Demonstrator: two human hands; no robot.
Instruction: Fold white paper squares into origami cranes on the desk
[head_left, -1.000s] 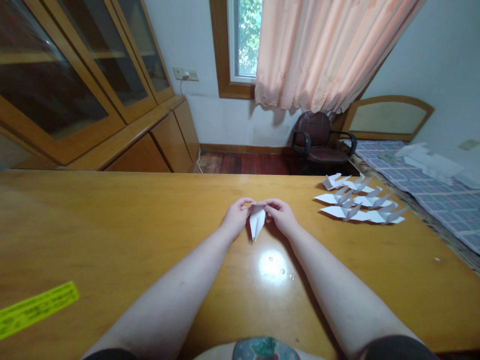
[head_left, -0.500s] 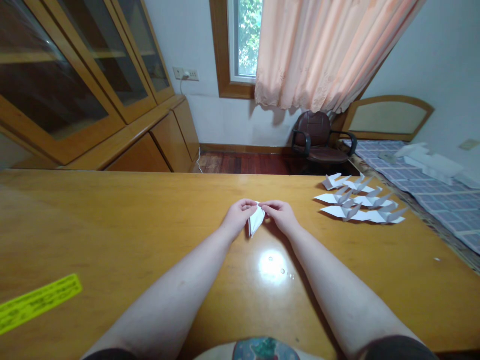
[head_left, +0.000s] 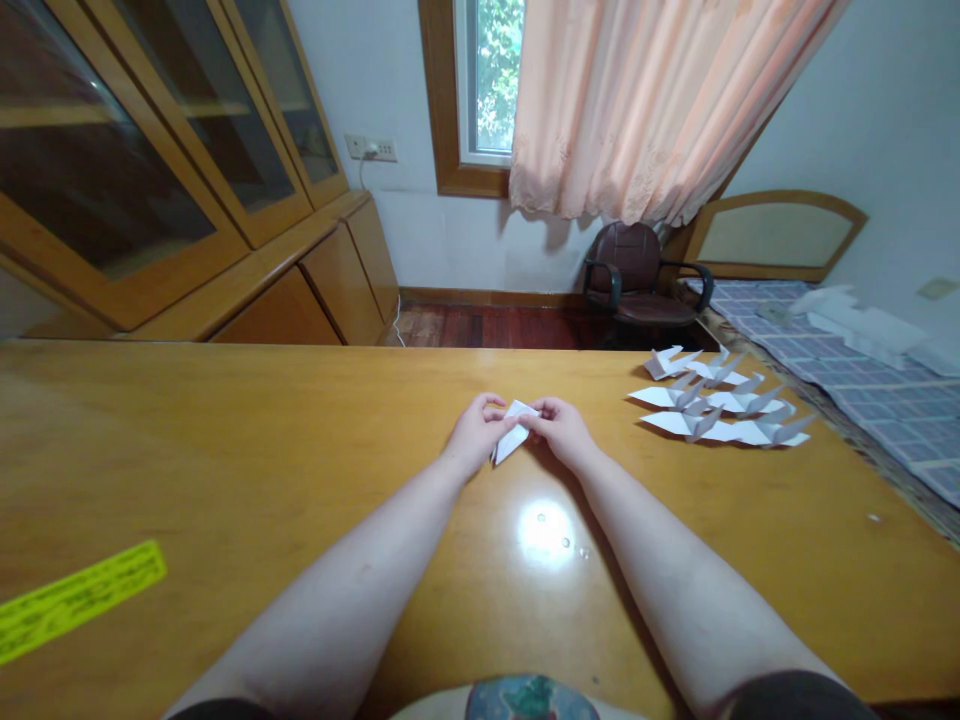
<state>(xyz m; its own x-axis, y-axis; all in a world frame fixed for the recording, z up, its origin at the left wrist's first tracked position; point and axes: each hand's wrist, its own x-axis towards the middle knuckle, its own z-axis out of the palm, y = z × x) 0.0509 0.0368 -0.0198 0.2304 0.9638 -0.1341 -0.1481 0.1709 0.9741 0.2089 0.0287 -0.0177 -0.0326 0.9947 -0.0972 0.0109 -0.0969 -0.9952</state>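
A small folded piece of white paper (head_left: 511, 442) is held between my two hands, just above the middle of the wooden table. My left hand (head_left: 480, 430) grips its left side, thumb lying across the front face. On the other side, my right hand (head_left: 559, 428) pinches the upper right edge with thumb and fingers. The paper is narrow, tilted, with its lower tip pointing down and left. Some fingertips are hidden behind it. To the right, several white paper cranes (head_left: 686, 425) stand in rows on the table.
The wooden table (head_left: 262, 430) spans the view, with a yellow label (head_left: 82, 600) at its left. A tiny white scrap (head_left: 874, 518) lies at the right. Beyond the far edge are a brown armchair (head_left: 634, 270), a glass-door cabinet (head_left: 247, 225) and a bed (head_left: 847, 350).
The folded paper has turned slightly, and more of its upper part shows above my thumbs. Both thumbs have shifted lower on it. The cranes have not moved.
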